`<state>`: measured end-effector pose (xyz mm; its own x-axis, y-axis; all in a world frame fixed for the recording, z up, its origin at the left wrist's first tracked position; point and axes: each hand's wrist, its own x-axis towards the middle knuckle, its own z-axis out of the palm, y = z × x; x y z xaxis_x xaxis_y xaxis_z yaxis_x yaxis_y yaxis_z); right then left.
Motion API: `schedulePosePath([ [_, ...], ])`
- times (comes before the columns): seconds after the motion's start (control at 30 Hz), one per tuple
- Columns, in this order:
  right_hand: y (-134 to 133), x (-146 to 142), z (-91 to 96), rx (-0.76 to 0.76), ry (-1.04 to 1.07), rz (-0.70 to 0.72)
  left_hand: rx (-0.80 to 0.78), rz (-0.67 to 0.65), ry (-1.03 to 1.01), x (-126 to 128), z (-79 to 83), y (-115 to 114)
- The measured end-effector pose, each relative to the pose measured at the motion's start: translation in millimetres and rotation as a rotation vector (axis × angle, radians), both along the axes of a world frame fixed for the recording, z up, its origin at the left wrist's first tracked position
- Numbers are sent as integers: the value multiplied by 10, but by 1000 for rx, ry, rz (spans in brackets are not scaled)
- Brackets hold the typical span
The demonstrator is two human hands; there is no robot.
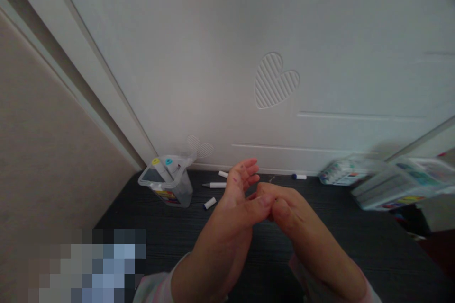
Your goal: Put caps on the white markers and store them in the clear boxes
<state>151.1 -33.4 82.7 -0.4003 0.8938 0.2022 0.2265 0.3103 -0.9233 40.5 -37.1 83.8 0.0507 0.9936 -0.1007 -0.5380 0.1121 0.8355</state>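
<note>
My left hand (240, 199) is raised over the dark table, palm turned up, its fingers stretched loosely. A small pinkish mark shows on its palm. My right hand (286, 206) is closed, fingers curled, and meets the left thumb. Whatever its fingers may hold is hidden. Just left of my left hand lies a white marker (216, 185) with its grey tip uncovered. A white cap with a dark end (209, 203) rests in front of it. Behind them another small white piece (223, 174) is partly covered by the left hand.
At the left stands a clear plastic box (183, 187) with a yellow-topped marker (159, 168) and a blue-topped one (170, 164). A white cap (300, 177), a pack of markers (341, 173) and another clear case (387, 189) lie right. A white panel (220, 80) rises behind the table (270, 255).
</note>
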Motion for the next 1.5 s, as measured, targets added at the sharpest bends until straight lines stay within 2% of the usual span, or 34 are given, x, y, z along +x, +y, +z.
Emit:
schedulePosePath([
  [0.17,25,-9,-7,-10,106,46,40,79,61,11,-154,153],
  [0.27,34,-3,-8,-17,215,112,75,35,197,-53,-85,118],
  [0.33,33,7,-22,-36,270,130,127,109,236,-70,12,30],
  [0.47,18,29,-54,-73,341,142,101,152,291,-38,151,-131],
  [0.7,8,22,-40,-97,340,139,147,136,304,-41,87,-113],
  [0.93,25,-19,-32,-139,386,88,156,150,275,-62,109,-107],
  [1.1,27,-62,-9,-256,514,-7,160,154,279,-64,112,-127],
  [1.33,34,-89,50,-295,655,-30,332,136,491,-148,108,-165],
  [1.5,-9,37,165,-257,762,-54,411,159,488,-191,112,-200],
])
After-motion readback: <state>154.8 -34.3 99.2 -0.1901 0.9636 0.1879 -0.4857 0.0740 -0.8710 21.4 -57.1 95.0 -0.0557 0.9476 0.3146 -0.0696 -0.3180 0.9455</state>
